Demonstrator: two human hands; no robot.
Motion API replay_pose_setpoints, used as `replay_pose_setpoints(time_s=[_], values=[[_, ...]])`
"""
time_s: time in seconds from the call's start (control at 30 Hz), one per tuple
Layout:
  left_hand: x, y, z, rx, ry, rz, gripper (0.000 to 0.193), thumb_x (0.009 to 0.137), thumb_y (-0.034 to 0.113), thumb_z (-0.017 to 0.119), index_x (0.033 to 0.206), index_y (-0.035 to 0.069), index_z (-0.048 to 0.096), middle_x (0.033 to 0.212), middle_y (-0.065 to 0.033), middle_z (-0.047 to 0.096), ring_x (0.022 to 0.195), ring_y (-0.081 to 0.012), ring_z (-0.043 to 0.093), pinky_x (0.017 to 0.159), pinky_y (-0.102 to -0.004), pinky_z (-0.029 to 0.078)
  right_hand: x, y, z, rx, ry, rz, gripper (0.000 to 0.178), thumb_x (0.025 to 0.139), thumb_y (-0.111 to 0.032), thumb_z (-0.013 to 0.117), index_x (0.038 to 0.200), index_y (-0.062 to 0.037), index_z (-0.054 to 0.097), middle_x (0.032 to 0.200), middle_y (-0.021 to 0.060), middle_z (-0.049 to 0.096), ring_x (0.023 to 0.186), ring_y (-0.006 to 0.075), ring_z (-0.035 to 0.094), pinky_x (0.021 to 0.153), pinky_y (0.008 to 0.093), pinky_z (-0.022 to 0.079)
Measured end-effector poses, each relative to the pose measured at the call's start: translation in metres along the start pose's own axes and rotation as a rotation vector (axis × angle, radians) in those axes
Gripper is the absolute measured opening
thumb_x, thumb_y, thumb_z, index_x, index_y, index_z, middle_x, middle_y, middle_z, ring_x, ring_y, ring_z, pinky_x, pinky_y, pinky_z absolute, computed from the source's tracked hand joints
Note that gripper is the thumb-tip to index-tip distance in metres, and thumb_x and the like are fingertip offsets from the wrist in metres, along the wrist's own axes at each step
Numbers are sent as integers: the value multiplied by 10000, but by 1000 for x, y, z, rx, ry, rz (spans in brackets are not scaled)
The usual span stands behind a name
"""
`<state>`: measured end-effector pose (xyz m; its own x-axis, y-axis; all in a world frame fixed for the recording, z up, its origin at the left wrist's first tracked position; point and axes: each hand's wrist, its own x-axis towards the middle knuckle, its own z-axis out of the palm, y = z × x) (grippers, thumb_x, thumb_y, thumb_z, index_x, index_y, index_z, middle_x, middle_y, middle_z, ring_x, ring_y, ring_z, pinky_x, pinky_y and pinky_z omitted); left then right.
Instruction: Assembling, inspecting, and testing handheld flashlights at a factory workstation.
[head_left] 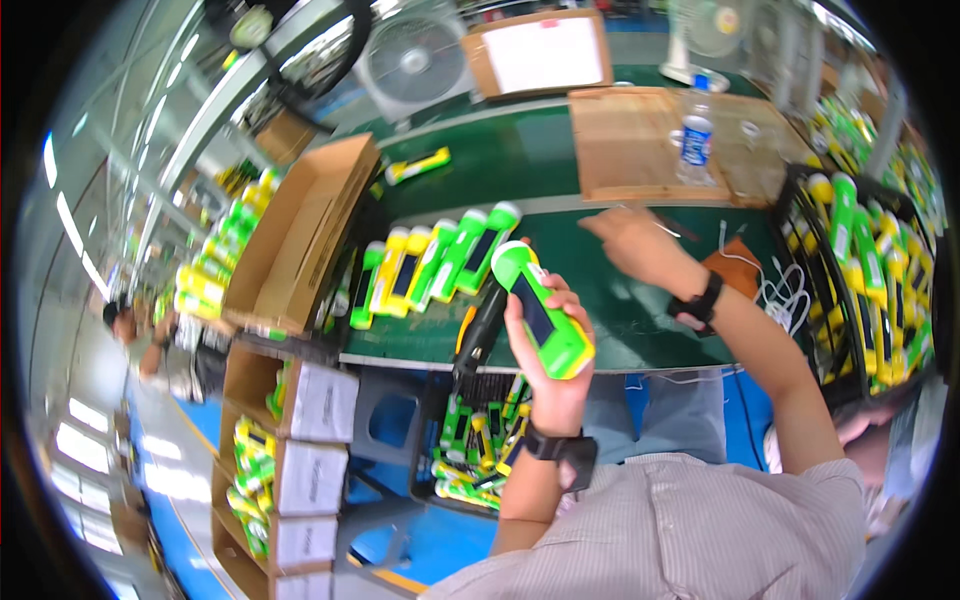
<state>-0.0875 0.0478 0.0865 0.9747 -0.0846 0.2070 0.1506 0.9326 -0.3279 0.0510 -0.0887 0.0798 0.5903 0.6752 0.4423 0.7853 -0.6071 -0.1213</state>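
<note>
My left hand (550, 345) is wrapped round a green and yellow flashlight (540, 318), tilted, with its white round end up and a dark panel facing up. It is held above the front edge of the green table (640, 320). Over the middle of the table, my right hand (630, 240) reaches leftward, apart from the flashlight. Its fingers are blurred, and anything between them is hidden. To the left of the held flashlight, several green or yellow flashlights (430, 262) lie side by side in a slanted row. A black tool with orange trim (482, 328) sits just beside my left hand.
A black crate (800, 290) heaped with flashlights stands at the right, near a white cable (785, 295). A bottle (696, 135) stands on a wooden board (625, 140). At the left is a cardboard box (300, 240); below the table, a bin (425, 470) holds more flashlights.
</note>
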Motion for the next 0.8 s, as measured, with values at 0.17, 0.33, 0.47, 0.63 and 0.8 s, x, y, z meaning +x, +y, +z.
replay_pose_setpoints(time_s=[0.17,0.33,0.47,0.63,0.8], values=[[-34,17,71,-10,-99,172,350,837,200,530,1081,-26,423,951,-101,481,808,-169,529,793,-313,467,72,-70,89,82,-210,-568,367,800,-190,509,1157,-114,465,1235,117,452,1148,250,437,951,392,349],[-65,24,99,40,-145,217,368,835,221,534,1086,-19,412,959,-92,487,820,-166,529,787,-301,470,87,-89,113,274,-263,-590,698,564,44,575,1213,-163,426,1096,78,511,1052,263,472,897,389,332],[-83,35,117,221,-146,253,373,841,255,528,1080,-11,420,945,-80,502,834,-158,528,786,-286,460,65,-77,60,346,-110,-564,711,552,44,579,1211,-169,420,1077,54,526,1019,260,474,916,419,285],[-55,43,113,895,120,510,366,903,317,405,1132,35,451,1000,-64,550,880,-158,542,742,-292,463,15,8,-34,950,451,-283,826,644,-40,680,1328,-125,225,893,52,485,791,122,472,734,267,405],[41,49,-4,1554,160,606,526,889,70,423,1348,79,167,1012,-165,528,819,-247,597,716,-325,471,-29,-1,-114,1459,737,-67,714,791,-176,553,1366,-111,135,766,59,477,702,148,472,735,315,414]])
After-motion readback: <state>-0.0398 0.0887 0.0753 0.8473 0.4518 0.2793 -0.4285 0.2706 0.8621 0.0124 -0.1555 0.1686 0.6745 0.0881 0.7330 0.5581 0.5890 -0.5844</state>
